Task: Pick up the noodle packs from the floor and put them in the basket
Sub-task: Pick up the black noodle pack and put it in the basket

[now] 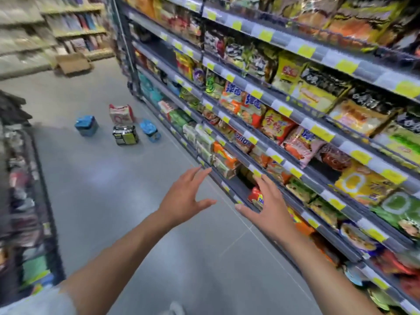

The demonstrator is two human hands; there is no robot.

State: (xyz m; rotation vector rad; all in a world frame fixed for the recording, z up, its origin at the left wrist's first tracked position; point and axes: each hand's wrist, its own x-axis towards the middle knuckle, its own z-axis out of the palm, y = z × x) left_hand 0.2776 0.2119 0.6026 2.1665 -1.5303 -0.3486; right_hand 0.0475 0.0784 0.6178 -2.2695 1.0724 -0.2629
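Several noodle packs stand on the grey floor far ahead in the aisle: a blue pack [86,125] at the left, a red-and-white pack [121,113] behind, a black-and-green pack [125,134] in the middle and another blue pack [150,130] beside the shelf foot. My left hand [185,196] and my right hand [267,206] reach forward side by side at mid-frame, well short of the packs. Both hands hold nothing and their fingers are spread. No basket is in view.
A tall shelf unit [284,123] stocked with noodle bags runs along the right side, close to my right hand. A dark rack [34,201] of goods lines the left. A cardboard box [71,63] lies on the floor at the aisle's far end.
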